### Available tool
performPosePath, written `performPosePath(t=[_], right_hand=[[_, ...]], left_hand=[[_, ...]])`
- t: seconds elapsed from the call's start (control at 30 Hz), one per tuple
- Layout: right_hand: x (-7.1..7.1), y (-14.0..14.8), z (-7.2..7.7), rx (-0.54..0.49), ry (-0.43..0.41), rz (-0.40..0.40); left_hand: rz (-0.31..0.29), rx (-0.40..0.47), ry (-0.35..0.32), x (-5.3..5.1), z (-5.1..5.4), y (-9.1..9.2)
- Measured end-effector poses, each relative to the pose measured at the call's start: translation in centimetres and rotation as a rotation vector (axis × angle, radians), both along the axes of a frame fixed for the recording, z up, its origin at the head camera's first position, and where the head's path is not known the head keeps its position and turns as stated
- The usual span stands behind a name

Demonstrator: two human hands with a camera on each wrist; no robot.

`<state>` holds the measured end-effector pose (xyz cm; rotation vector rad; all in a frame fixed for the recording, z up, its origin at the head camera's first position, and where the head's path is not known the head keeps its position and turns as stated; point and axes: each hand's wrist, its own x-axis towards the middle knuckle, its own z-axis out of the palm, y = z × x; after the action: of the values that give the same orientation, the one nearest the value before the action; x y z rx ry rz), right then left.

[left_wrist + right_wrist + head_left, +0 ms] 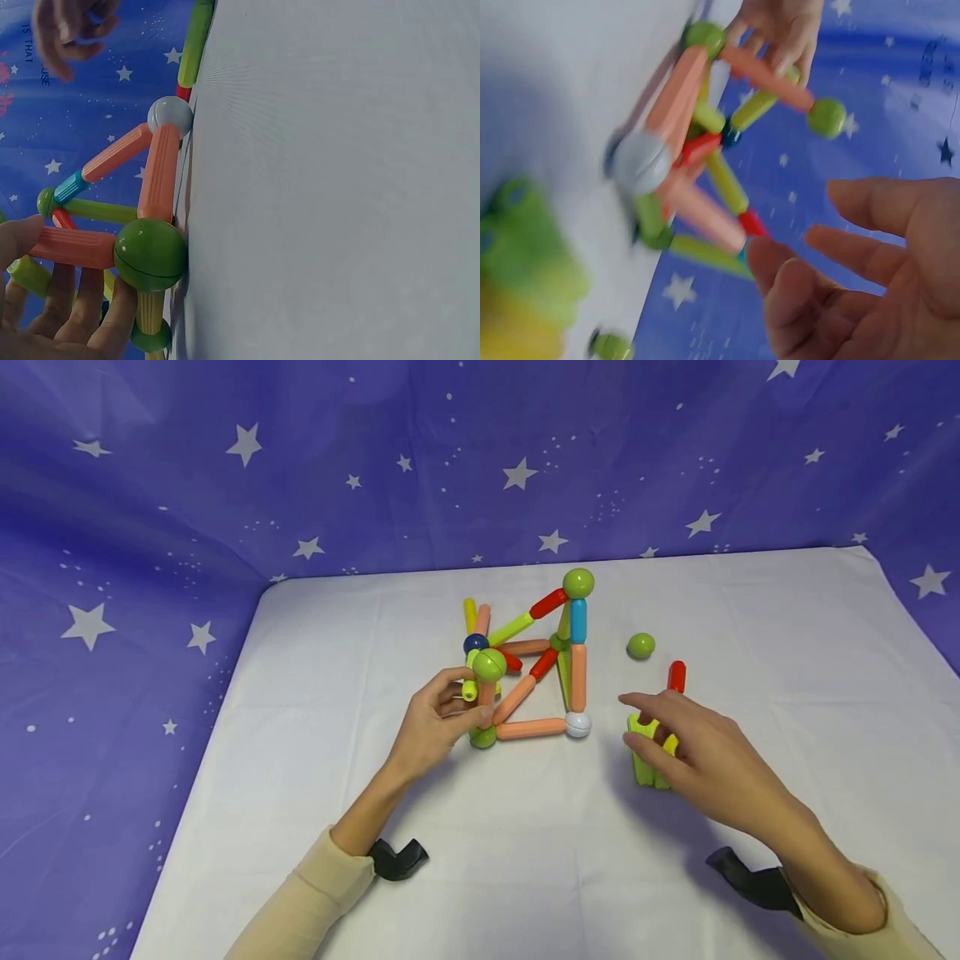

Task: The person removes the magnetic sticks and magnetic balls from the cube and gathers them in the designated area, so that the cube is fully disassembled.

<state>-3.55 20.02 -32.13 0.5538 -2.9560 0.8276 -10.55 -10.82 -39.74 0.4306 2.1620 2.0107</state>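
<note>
Bright green balls (578,583), a pale grey-white ball (577,725) and a navy ball (476,645) join salmon rods (531,728), red rods (549,603), lime rods (512,629), a sky-blue rod (578,621) and a yellow rod (470,614). The loose ball (641,646) is green too, the loose rod (677,676) red, and the bundled pieces (642,764) lime with some yellow. Sleeves (311,893) are plain beige, straps (397,860) black, the desk cloth (300,693) white, the backdrop (420,410) violet-blue with white stars and dots.

Left hand (427,723) pinches while right hand (708,762) hovers
</note>
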Motion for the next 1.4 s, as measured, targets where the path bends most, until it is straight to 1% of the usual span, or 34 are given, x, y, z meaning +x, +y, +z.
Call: performPosePath(t=[0.07,0.17,0.3,0.47,0.63,0.8,0.93,1.1,1.3,1.4], right_hand=[[-0.5,-1.3,0.3,-0.045,0.038,0.048],[-1.5,-3.2,0.7,-0.116,0.067,0.107],[-3.5,-6.1,1.2,-0.213,0.073,0.157],[-6.2,-9.2,1.6,-0.315,0.028,0.199],[-7.9,-11.0,1.7,-0.323,-0.030,0.201],[-8.4,-11.6,2.0,-0.297,-0.074,0.187],[-8.5,-11.8,1.9,-0.312,-0.106,0.186],[-8.5,-12.1,1.6,-0.336,-0.090,0.181],[-8.5,-12.2,1.5,-0.349,-0.097,0.165],[-8.6,-12.2,1.4,-0.411,-0.122,0.159]], left_hand=[[-0.006,-0.003,0.001,-0.1,0.0,-0.1],[-0.014,-0.010,0.000,-0.2,0.0,-0.1],[-0.018,-0.022,-0.004,-0.3,0.0,-0.2],[-0.023,-0.025,-0.001,-0.5,0.0,-0.3],[-0.026,-0.008,0.002,-0.6,0.0,-0.6],[-0.036,0.004,0.000,-0.6,-0.1,-0.8],[-0.045,0.003,-0.009,-0.6,0.0,-0.8],[-0.048,-0.006,-0.015,-0.6,0.0,-0.8],[-0.042,-0.006,-0.010,-0.7,-0.1,-0.8],[-0.040,0.003,-0.016,-0.8,-0.1,-0.9]])
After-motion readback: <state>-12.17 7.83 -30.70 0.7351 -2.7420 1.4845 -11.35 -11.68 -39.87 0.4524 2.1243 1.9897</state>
